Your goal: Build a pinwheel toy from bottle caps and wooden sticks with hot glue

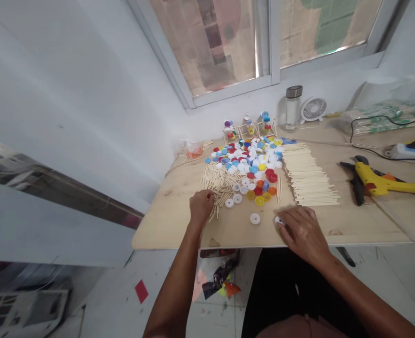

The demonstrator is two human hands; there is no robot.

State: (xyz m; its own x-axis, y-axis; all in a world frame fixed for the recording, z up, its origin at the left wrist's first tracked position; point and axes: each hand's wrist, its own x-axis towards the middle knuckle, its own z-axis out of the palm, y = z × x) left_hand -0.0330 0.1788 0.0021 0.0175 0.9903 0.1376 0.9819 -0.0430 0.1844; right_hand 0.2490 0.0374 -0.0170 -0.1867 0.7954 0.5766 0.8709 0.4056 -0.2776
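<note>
My left hand (202, 206) is closed at the left edge of a heap of short wooden sticks (221, 180). Its fingertips are curled, and what they hold, if anything, does not show. Near the table's front edge, my right hand (304, 231) grips a white bottle cap (279, 220) between thumb and fingers. A single white cap (255, 218) lies flat on the wood between the two hands. Beyond them spreads a pile of red, blue, white, yellow and orange caps (253, 157). Long thin sticks (311, 176) lie in a row beyond my right hand.
A yellow glue gun (379, 180) rests at the right, near a power strip (410, 152) with black cables. At the back stand small stick frames with caps (247, 129), a glass bottle (293, 108) and a white fan (313, 110). A wall borders the left.
</note>
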